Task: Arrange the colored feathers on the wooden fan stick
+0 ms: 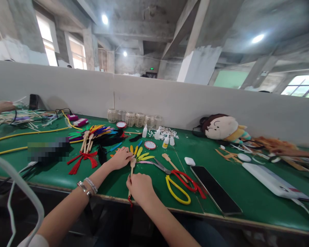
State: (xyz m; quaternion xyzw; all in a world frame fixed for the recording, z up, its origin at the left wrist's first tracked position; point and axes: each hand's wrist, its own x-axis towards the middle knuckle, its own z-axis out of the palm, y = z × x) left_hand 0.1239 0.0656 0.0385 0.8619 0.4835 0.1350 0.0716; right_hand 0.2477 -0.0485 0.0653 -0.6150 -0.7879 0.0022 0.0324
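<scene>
A wooden stick fan with yellow, orange and green feathers (139, 154) lies on the green table (237, 192). My left hand (121, 158) rests on its feathered head, fingers pressed down on the feathers. My right hand (139, 188) is closed round the lower part of the wooden stick (131, 171), near the table's front edge. A red tassel hangs from the stick's end below my right hand. My left wrist wears a watch and a bead bracelet.
Yellow-handled scissors (175, 188), a red cord, a wooden stick, a dark phone (215, 189), a white earbud case and a white power bank (273, 183) lie to the right. Finished feather fans (92, 137), glue bottles, jars and a plush doll (222, 127) lie further back. Other people's hands show at both edges.
</scene>
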